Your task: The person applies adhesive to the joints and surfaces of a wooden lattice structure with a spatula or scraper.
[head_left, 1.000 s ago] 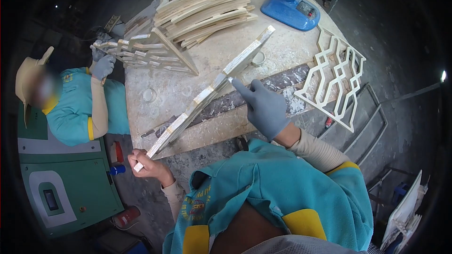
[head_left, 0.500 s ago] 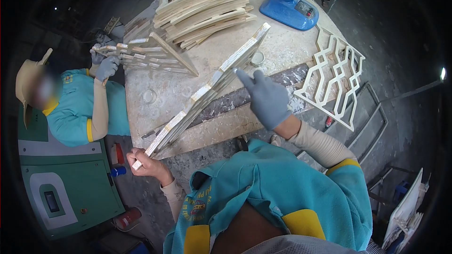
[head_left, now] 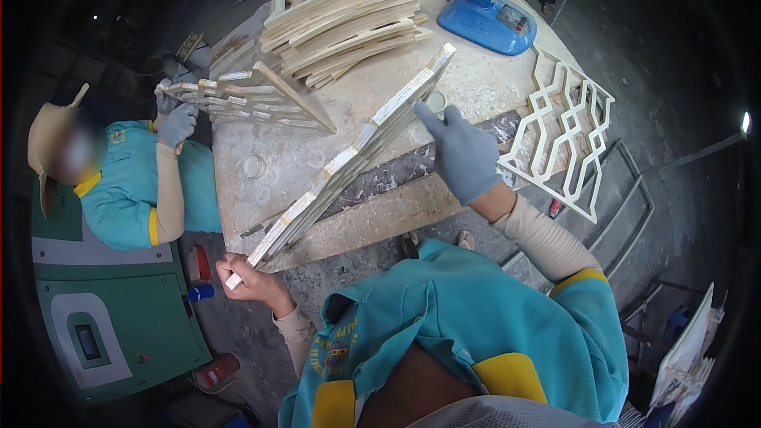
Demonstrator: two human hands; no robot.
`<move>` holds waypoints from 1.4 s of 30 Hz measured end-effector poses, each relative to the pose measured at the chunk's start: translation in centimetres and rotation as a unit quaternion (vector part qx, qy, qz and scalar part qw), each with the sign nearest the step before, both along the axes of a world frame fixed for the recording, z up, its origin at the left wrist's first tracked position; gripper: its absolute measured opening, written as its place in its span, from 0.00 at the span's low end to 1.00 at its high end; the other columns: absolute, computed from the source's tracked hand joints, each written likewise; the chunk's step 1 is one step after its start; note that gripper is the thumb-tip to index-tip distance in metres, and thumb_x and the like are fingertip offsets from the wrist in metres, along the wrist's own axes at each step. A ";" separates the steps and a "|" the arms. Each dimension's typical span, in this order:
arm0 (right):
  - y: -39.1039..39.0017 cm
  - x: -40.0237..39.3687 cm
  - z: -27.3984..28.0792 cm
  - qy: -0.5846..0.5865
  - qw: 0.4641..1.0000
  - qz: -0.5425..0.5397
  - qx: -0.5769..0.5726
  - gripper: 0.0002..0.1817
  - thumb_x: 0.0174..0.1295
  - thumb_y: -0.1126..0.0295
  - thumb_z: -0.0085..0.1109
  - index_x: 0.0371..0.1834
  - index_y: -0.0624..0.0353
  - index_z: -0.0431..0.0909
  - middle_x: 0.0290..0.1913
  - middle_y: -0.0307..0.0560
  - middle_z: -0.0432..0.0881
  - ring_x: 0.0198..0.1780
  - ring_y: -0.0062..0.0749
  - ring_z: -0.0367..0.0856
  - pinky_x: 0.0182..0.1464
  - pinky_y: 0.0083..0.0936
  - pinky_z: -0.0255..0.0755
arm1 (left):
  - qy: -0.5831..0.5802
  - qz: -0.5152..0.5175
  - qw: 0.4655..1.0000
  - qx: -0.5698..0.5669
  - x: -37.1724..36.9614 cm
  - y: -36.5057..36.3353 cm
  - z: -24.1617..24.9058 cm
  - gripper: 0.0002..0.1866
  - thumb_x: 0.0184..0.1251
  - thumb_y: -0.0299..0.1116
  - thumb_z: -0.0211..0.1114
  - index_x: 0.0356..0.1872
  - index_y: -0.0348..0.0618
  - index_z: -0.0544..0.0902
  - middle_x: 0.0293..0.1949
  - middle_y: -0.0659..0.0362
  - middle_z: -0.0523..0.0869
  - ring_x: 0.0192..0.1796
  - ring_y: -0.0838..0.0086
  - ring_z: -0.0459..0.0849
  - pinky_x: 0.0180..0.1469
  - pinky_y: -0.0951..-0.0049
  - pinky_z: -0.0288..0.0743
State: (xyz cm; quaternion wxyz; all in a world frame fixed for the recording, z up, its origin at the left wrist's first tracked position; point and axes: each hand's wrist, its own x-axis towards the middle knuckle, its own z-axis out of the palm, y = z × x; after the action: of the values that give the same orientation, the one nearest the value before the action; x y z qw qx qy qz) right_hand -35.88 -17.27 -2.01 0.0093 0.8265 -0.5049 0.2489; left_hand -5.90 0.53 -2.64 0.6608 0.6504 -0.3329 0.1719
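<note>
My bare left hand (head_left: 252, 280) is closed round the near end of a wooden lattice panel (head_left: 337, 165), which stands on edge, slanting up across the table (head_left: 412, 204). Pale, whitish patches show along its upper edge. My right hand (head_left: 466, 152), in a grey glove, is beside the panel's far half; its index finger points toward that edge, with the other fingers partly curled. Nothing can be made out in it, and whether the fingertip touches the panel is unclear. A small round dish (head_left: 435, 101) sits just behind that fingertip.
A tall stack of lattice panels (head_left: 345, 28) stands at the back, beside a blue fan (head_left: 486, 22). Another panel (head_left: 564, 131) lies at the right edge. At left, a co-worker (head_left: 131, 158) in gloves holds a panel (head_left: 254, 99). A round lid (head_left: 254, 166) lies near them.
My right hand has moved slightly right and its fingertip up along the panel's edge, toward the far end. My left hand keeps its grip, and the panel has barely shifted.
</note>
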 end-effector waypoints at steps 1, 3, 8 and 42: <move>-0.5 -0.4 0.2 0.002 1.000 -0.022 0.009 0.32 0.57 0.77 0.59 0.68 0.42 0.73 0.39 0.48 0.76 0.28 0.43 0.84 0.26 0.37 0.77 | -0.001 0.005 1.000 0.002 0.0 -0.1 0.0 0.19 0.71 0.25 0.54 0.20 0.42 0.58 0.22 0.66 0.59 0.27 0.79 0.58 0.33 0.72 0.59; -1.5 -1.2 0.2 0.005 0.999 -0.037 0.009 0.31 0.57 0.77 0.59 0.67 0.42 0.73 0.39 0.48 0.76 0.29 0.44 0.84 0.27 0.39 0.77 | 0.000 0.004 1.000 -0.002 0.0 -0.1 -0.1 0.19 0.71 0.24 0.54 0.20 0.42 0.58 0.22 0.67 0.58 0.27 0.79 0.57 0.33 0.72 0.59; -2.1 -1.8 0.5 -0.011 0.998 -0.063 0.026 0.30 0.59 0.77 0.58 0.67 0.41 0.73 0.38 0.48 0.77 0.29 0.46 0.85 0.28 0.40 0.77 | 0.004 -0.006 1.000 -0.010 0.1 -0.2 0.0 0.19 0.71 0.24 0.56 0.19 0.40 0.59 0.20 0.63 0.60 0.26 0.77 0.60 0.32 0.71 0.58; -3.2 -1.2 1.9 -0.136 0.987 0.028 0.075 0.25 0.65 0.74 0.56 0.64 0.35 0.81 0.31 0.48 0.76 0.29 0.45 0.81 0.32 0.38 0.74 | 0.054 -0.015 0.998 -0.027 -1.1 -1.8 1.3 0.20 0.72 0.26 0.58 0.20 0.44 0.60 0.22 0.68 0.59 0.27 0.82 0.57 0.32 0.75 0.55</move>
State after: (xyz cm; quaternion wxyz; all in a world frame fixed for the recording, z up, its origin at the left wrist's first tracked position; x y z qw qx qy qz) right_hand -37.11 -20.46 -0.07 -0.1288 0.7972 -0.4954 0.3201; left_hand -6.95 -1.28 -1.38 0.6976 0.6358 -0.3014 0.1354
